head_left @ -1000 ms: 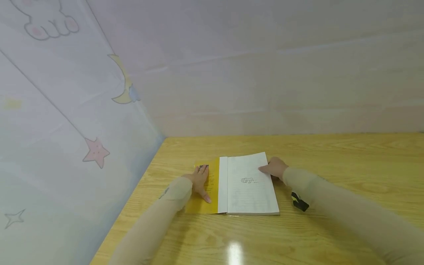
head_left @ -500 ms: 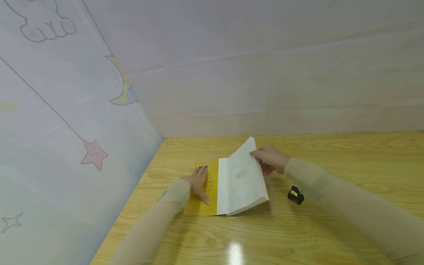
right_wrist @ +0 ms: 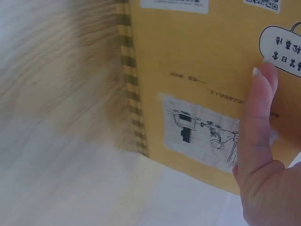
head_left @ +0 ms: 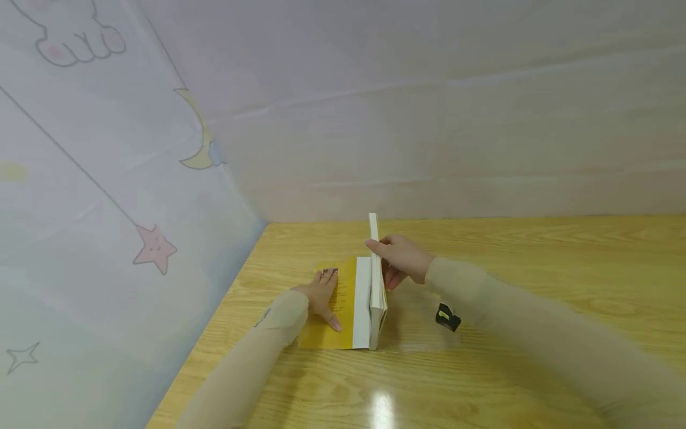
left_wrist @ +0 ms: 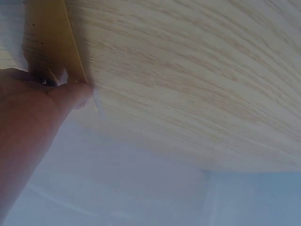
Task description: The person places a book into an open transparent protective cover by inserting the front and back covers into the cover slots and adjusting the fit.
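Observation:
A paperback book stands on its spine on the table, its page block upright. To the left its yellow cover flap lies flat beside a white strip of paper. My left hand presses on the flap with fingers spread. The right hand pinches the block, thumb on the page side and fingers behind. In the right wrist view, fingers lie along the yellow back cover, with its printed drawings and striped edge. The left wrist view has the flap under the left hand.
A small black object with a yellow mark lies right of the book. What looks like a clear plastic sheet is spread by the upright block. The wooden table meets a printed wall covering at the left and back.
The right hand has lifted the page block from lying flat to upright, moving leftward. A clear sheet has come into sight on the right. The left hand has stayed on the flap.

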`<state>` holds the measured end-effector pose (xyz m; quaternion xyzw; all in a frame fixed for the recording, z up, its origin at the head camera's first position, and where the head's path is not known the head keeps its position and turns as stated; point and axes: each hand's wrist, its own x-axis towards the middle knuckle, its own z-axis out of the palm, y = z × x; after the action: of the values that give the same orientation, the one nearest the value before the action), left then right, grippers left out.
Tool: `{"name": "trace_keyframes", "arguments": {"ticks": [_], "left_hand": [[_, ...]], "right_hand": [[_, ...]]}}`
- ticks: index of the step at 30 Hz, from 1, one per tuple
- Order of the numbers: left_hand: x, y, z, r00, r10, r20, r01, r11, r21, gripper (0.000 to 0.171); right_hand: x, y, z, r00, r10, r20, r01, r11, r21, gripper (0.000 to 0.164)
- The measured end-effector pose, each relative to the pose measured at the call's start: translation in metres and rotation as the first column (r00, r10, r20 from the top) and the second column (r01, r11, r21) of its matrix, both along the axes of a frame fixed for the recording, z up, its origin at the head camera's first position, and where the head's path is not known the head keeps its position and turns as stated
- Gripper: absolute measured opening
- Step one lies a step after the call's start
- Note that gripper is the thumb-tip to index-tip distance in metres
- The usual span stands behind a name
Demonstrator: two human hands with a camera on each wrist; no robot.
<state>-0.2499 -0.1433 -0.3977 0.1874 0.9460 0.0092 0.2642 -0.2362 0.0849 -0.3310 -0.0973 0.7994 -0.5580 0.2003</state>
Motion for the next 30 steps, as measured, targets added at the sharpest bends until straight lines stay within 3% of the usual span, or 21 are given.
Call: {"name": "trace_keyframes", "arguments": {"ticks": [5, 9, 12, 14, 15, 17, 19, 21, 22, 24, 30], "left_hand": [[0.001, 0.000, -0.002, 1.000, 0.029, -0.009, -0.029, 0.999, 0.024, 0.125], [0.004, -0.003, 0.000, 1.000, 0.007, -0.021, -0.006, 0.999, 0.048, 0.123], [0.005, -0.007, 0.009, 1.000, 0.026, 0.018, -0.029, 0.980, 0.196, 0.104], [0.006, -0.007, 0.019, 0.994, 0.070, 0.079, -0.095, 0.920, 0.381, 0.086], [0.006, -0.007, 0.024, 0.988, 0.087, 0.126, -0.138, 0.866, 0.480, 0.078], [0.010, -0.004, 0.033, 0.974, 0.072, 0.217, -0.201, 0.721, 0.663, 0.069], [0.016, 0.002, 0.040, 0.961, 0.009, 0.276, -0.229, 0.587, 0.776, 0.069], [0.023, 0.010, 0.045, 0.945, -0.058, 0.321, -0.253, 0.490, 0.834, 0.070], [0.028, 0.015, 0.048, 0.942, -0.078, 0.328, -0.257, 0.462, 0.849, 0.069], [0.034, 0.023, 0.052, 0.940, -0.083, 0.331, -0.265, 0.432, 0.862, 0.069], [0.040, 0.042, 0.057, 0.944, -0.048, 0.327, -0.281, 0.400, 0.872, 0.056]], "right_hand": [[-0.003, -0.012, -0.001, 1.000, -0.001, -0.008, 0.001, 0.999, 0.034, 0.065], [-0.002, -0.016, -0.002, 1.000, 0.004, -0.019, -0.003, 0.999, 0.049, 0.064], [-0.001, -0.016, -0.003, 1.000, 0.005, -0.025, -0.004, 0.999, 0.044, 0.064], [-0.001, -0.016, -0.002, 0.999, -0.001, -0.035, 0.002, 0.999, 0.039, 0.064], [-0.001, -0.015, -0.002, 0.999, -0.004, -0.040, 0.005, 0.999, 0.037, 0.065], [-0.002, -0.015, -0.001, 0.999, -0.013, -0.047, 0.014, 0.999, 0.034, 0.064], [-0.002, -0.014, -0.001, 0.999, -0.014, -0.050, 0.015, 0.999, 0.032, 0.063], [-0.003, -0.014, -0.001, 0.999, -0.010, -0.044, 0.011, 1.000, 0.028, 0.063], [-0.003, -0.014, -0.001, 0.999, -0.008, -0.043, 0.009, 1.000, 0.026, 0.063], [-0.003, -0.015, -0.001, 0.999, -0.001, -0.038, 0.002, 1.000, 0.019, 0.063], [-0.004, -0.016, -0.002, 0.999, -0.008, -0.035, 0.008, 1.000, 0.012, 0.064]]}}
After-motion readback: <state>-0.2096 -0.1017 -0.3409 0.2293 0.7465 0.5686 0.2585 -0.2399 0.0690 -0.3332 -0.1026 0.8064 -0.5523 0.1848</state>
